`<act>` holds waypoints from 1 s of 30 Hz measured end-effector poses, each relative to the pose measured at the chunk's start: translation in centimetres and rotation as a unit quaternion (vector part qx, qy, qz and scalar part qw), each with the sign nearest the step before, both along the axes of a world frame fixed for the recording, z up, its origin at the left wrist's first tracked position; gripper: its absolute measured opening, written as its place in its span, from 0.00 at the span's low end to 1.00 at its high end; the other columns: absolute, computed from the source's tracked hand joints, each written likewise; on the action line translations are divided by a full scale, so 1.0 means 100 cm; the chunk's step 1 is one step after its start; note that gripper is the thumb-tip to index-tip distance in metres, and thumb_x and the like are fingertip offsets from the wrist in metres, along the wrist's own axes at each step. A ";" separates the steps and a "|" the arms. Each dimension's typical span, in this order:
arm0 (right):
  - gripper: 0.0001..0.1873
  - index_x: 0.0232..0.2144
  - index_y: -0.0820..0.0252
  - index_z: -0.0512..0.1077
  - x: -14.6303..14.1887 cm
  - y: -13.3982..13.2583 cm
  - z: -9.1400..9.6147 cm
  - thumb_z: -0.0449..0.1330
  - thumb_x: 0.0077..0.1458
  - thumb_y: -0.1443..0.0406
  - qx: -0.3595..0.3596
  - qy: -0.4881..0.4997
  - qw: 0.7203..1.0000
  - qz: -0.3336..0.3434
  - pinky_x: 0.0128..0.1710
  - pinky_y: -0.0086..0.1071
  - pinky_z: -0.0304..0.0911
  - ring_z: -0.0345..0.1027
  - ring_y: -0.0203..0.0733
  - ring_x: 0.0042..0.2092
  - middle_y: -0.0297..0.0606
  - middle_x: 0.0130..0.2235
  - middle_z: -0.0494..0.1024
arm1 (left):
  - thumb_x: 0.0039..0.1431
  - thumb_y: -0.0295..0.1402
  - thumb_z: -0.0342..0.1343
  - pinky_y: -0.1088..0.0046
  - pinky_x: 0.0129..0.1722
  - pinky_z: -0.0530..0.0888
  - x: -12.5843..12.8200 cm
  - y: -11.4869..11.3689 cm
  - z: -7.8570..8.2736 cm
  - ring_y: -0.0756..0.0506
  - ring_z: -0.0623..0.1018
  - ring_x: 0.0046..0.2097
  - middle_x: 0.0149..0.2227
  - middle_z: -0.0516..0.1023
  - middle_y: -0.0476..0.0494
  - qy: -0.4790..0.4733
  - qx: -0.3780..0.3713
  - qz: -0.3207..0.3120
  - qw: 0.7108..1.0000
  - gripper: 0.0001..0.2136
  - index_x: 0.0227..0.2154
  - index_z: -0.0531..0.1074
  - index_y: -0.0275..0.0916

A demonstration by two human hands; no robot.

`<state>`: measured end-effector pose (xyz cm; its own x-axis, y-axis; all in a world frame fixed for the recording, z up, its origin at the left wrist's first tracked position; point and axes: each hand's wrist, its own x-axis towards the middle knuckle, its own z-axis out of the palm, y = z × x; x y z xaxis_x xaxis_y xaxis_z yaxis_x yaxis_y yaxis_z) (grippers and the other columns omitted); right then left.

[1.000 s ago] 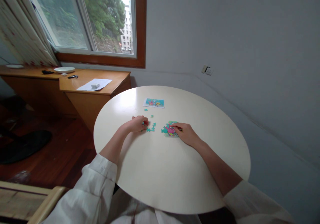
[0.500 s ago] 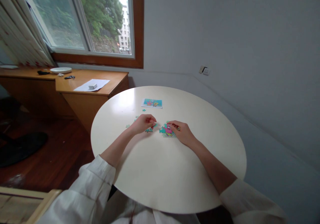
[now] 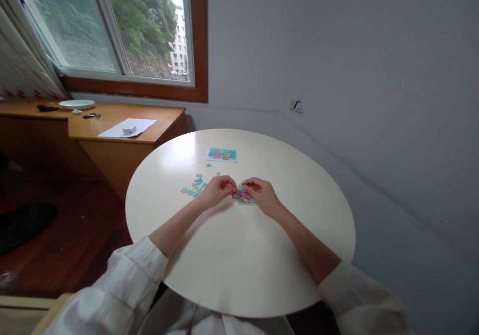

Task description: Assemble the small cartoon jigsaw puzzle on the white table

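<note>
On the round cream table (image 3: 239,255) lies a partly joined jigsaw patch (image 3: 245,197), pink and teal. My left hand (image 3: 219,189) is closed in a pinch at the patch's left edge, apparently on a small puzzle piece that I can barely see. My right hand (image 3: 262,193) rests on the patch from the right with fingers curled down onto it. Several loose teal pieces (image 3: 194,185) lie scattered just left of my left hand. A small reference picture card (image 3: 220,154) lies farther back on the table.
A wooden desk (image 3: 112,135) stands at the left under the window, carrying a sheet of paper (image 3: 127,127) and a white plate (image 3: 77,104). Grey walls close the right and back. Dark wooden floor lies to the left.
My left hand has moved right, from the loose pieces to the edge of the joined patch. My right hand stays on the patch. The view has shifted, uncovering the loose pieces.
</note>
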<state>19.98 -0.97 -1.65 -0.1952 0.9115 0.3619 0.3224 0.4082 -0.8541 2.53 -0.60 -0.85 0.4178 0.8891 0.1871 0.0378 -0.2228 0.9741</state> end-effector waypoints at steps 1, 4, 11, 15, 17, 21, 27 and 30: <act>0.10 0.27 0.62 0.71 0.002 0.001 0.000 0.57 0.44 0.61 0.002 0.011 1.000 -0.012 0.34 0.31 0.63 0.67 0.38 0.33 0.39 0.30 0.75 | 0.45 0.30 0.54 0.73 0.31 0.71 0.000 0.000 0.001 0.50 0.74 0.26 0.19 0.72 0.50 -0.004 -0.001 0.005 1.000 0.04 0.23 0.65 0.35; 0.11 0.26 0.62 0.70 0.006 0.005 0.000 0.57 0.43 0.60 -0.014 0.041 0.998 -0.047 0.31 0.30 0.63 0.67 0.37 0.30 0.38 0.28 0.74 | 0.45 0.27 0.52 0.74 0.29 0.70 -0.001 0.001 0.003 0.51 0.74 0.24 0.19 0.70 0.52 0.004 -0.008 0.032 0.999 0.02 0.23 0.64 0.34; 0.17 0.29 0.63 0.71 0.012 0.010 -0.004 0.61 0.38 0.57 -0.055 0.101 0.991 -0.072 0.28 0.30 0.64 0.69 0.38 0.29 0.40 0.28 0.75 | 0.46 0.26 0.49 0.75 0.28 0.70 -0.004 0.002 0.004 0.52 0.74 0.24 0.21 0.71 0.50 0.031 -0.004 0.069 0.997 0.02 0.24 0.66 0.34; 0.19 0.29 0.63 0.72 0.012 0.009 -0.003 0.63 0.35 0.56 -0.072 0.121 0.988 -0.067 0.31 0.33 0.66 0.71 0.41 0.31 0.41 0.29 0.76 | 0.48 0.27 0.49 0.75 0.29 0.70 -0.003 -0.001 0.007 0.51 0.74 0.25 0.20 0.72 0.49 0.057 0.000 0.070 0.996 0.03 0.24 0.67 0.34; 0.19 0.27 0.63 0.71 0.011 0.008 -0.002 0.65 0.32 0.55 -0.081 0.130 0.986 -0.067 0.32 0.34 0.67 0.71 0.42 0.31 0.40 0.27 0.76 | 0.48 0.27 0.49 0.75 0.29 0.71 -0.002 -0.002 0.009 0.50 0.75 0.26 0.21 0.73 0.48 0.064 -0.001 0.076 0.995 0.04 0.24 0.68 0.34; 0.20 0.24 0.62 0.70 0.009 0.007 -0.002 0.66 0.30 0.54 -0.096 0.149 0.982 -0.064 0.31 0.35 0.67 0.71 0.43 0.30 0.40 0.25 0.76 | 0.48 0.28 0.51 0.72 0.33 0.72 -0.003 -0.004 0.012 0.47 0.76 0.32 0.27 0.77 0.44 0.076 0.002 0.064 0.995 0.05 0.27 0.71 0.34; 0.20 0.20 0.62 0.68 0.000 0.001 0.000 0.67 0.28 0.54 -0.090 0.140 0.985 -0.037 0.30 0.33 0.66 0.70 0.39 0.27 0.37 0.23 0.75 | 0.48 0.29 0.53 0.69 0.46 0.69 -0.001 -0.009 0.009 0.46 0.74 0.42 0.40 0.77 0.42 0.052 0.009 -0.054 0.997 0.10 0.34 0.74 0.33; 0.19 0.19 0.62 0.68 -0.003 -0.002 0.001 0.66 0.29 0.54 -0.090 0.137 0.986 -0.020 0.29 0.32 0.66 0.68 0.37 0.25 0.36 0.22 0.74 | 0.48 0.30 0.52 0.69 0.46 0.69 0.000 -0.008 0.006 0.46 0.74 0.41 0.39 0.77 0.41 0.053 0.018 -0.059 0.997 0.11 0.35 0.74 0.33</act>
